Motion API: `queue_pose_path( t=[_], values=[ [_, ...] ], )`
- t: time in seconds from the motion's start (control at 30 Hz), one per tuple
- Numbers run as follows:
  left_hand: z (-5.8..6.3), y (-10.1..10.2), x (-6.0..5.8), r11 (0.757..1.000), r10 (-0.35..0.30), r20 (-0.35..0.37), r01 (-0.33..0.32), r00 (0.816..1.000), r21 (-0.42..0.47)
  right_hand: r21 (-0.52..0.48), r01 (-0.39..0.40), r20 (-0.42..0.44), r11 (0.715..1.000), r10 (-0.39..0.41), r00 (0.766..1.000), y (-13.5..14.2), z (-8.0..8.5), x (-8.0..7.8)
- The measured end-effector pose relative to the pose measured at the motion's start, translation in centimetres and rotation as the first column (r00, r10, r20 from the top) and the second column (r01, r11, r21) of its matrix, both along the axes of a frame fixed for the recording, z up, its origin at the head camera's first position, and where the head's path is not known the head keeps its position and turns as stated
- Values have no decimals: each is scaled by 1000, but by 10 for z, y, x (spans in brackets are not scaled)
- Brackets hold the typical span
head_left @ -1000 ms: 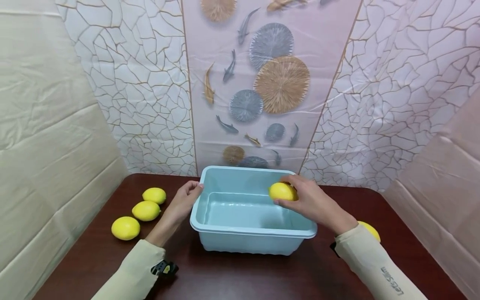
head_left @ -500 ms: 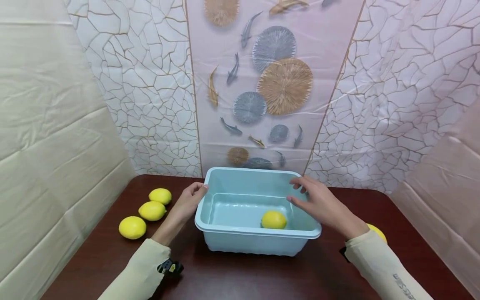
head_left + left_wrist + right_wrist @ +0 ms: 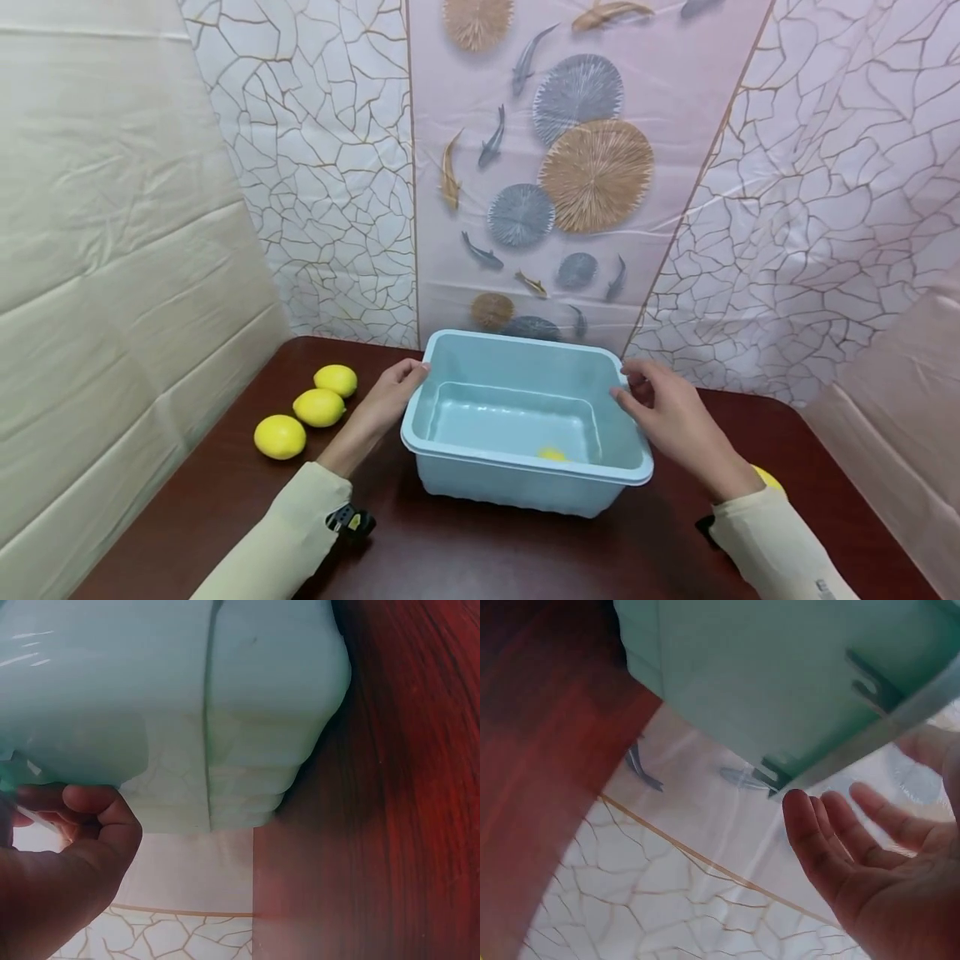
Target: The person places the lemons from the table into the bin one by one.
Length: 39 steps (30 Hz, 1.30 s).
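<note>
A light blue plastic basin (image 3: 517, 487) stands on the table in the head view. At its left rim, my left hand (image 3: 381, 407) pinches the edge between thumb and fingers; the left wrist view shows those curled fingers (image 3: 101, 806) at the rim. On the opposite side, my right hand (image 3: 671, 421) is at the right rim with its thumb near the inner side. Its fingers (image 3: 810, 832) look loosely bent and spread just outside the rim in the right wrist view. One lemon (image 3: 552, 454) lies in the basin, mostly hidden by the front wall.
Three lemons lie left of the basin: a near one (image 3: 280, 437), a middle one (image 3: 318, 407) and a far one (image 3: 335, 380). Another lemon (image 3: 770, 480) is partly hidden behind the right forearm. Patterned cloth (image 3: 600, 275) hangs behind the dark red table (image 3: 465, 554).
My right hand let a lemon go into the basin, then moved right to the rim. The basin has turned slightly, and the lemon inside now shows less. My left hand stays at the left rim.
</note>
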<state>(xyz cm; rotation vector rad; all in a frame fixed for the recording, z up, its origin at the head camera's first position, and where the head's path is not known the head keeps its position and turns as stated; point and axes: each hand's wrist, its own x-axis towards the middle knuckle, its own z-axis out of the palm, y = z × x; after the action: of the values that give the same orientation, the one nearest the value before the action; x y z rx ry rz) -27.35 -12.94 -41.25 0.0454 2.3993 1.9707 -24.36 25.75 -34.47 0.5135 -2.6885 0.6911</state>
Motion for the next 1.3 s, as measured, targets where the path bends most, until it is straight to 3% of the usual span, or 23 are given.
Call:
queue_pose_path(
  t=[0.17,0.43,0.63,0.87,1.13,1.3],
  values=[
    [1,4,0,1000,4,17,-4,1000,11,-46,40,1,998,-40,999,6,-11,2],
    [1,2,1,1000,9,25,-9,1000,26,-140,126,169,982,-102,980,7,-24,1],
    [1,1,0,1000,-5,0,5,1000,-9,-218,186,325,958,-108,940,8,-25,0],
    [2,0,0,1000,-4,-3,4,1000,-10,-347,251,503,904,-46,863,10,-22,-6],
    [3,-3,1,999,-3,-20,3,1000,-45,-407,237,557,882,34,830,15,-29,-9],
    [4,-6,3,991,-12,-72,3,997,-133,-459,245,585,854,83,806,18,-35,-9]
  ],
)
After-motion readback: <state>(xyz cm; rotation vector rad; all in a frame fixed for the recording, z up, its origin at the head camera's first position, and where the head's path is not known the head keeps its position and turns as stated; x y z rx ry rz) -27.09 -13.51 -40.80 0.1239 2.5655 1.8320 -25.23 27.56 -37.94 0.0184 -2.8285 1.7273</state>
